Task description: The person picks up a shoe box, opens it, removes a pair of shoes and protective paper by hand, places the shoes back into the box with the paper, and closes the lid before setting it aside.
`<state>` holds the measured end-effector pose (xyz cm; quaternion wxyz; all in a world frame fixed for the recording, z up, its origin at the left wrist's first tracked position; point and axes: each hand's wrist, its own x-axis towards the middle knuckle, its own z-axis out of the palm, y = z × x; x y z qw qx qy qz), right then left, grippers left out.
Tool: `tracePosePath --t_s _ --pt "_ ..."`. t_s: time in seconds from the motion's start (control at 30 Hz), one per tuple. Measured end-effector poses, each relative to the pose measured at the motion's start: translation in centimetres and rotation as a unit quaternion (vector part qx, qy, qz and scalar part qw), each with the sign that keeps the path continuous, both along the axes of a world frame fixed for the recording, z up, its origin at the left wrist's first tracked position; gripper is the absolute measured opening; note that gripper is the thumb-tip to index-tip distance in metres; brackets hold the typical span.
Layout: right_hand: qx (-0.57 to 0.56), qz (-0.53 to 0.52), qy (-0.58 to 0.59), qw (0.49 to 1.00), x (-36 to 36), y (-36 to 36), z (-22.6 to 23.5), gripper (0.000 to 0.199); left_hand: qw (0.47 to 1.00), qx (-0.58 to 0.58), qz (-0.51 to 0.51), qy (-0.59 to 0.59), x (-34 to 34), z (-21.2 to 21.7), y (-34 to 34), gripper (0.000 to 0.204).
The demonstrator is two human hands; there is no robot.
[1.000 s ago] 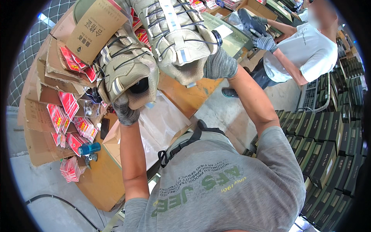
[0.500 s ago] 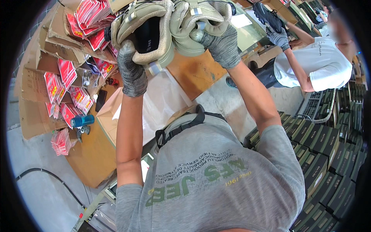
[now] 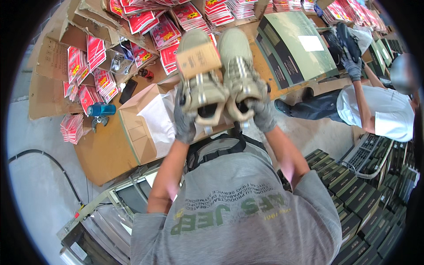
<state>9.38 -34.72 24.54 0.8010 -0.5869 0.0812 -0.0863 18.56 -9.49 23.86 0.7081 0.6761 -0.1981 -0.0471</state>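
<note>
In front of me I hold up a pair of beige lace-up shoes, toes pointing away and collars toward me. My left hand, in a grey knit glove, is closed on the heel end of the left shoe. A brown cardboard tag lies across that shoe's front. My right hand, gloved alike, grips the heel of the right shoe, its thumb at the collar opening. Below and left of the shoes, an open cardboard shoebox lined with white tissue paper sits on the table.
On the brown table are a blue bottle, a black phone and stacks of red printed packets. Green shoeboxes stand right of the shoes; more are piled at lower right. A co-worker handles dark shoes at right.
The shoes have tipped from collars-up to toes-away, showing their uppers and the tag. Both hands sit lower in view, and more of the table and the open shoebox shows.
</note>
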Motion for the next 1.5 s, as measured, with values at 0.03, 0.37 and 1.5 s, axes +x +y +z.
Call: tracePosePath --t_s 0.03,0.37,1.5 --pt "0.016 -0.014 0.009 1.000 -1.2 0.8 -1.6 0.075 0.983 -0.026 0.059 0.174 -1.8 0.8 -0.8 0.100" --pt "-0.152 0.019 0.050 0.987 -4.5 2.2 -3.2 0.101 0.983 0.044 0.015 0.178 -7.9 -2.7 3.6 0.104" --pt "-0.368 -0.099 0.032 0.924 -5.4 -2.5 -1.4 0.072 0.886 0.394 0.240 -0.051 -2.9 -10.3 7.3 0.027"
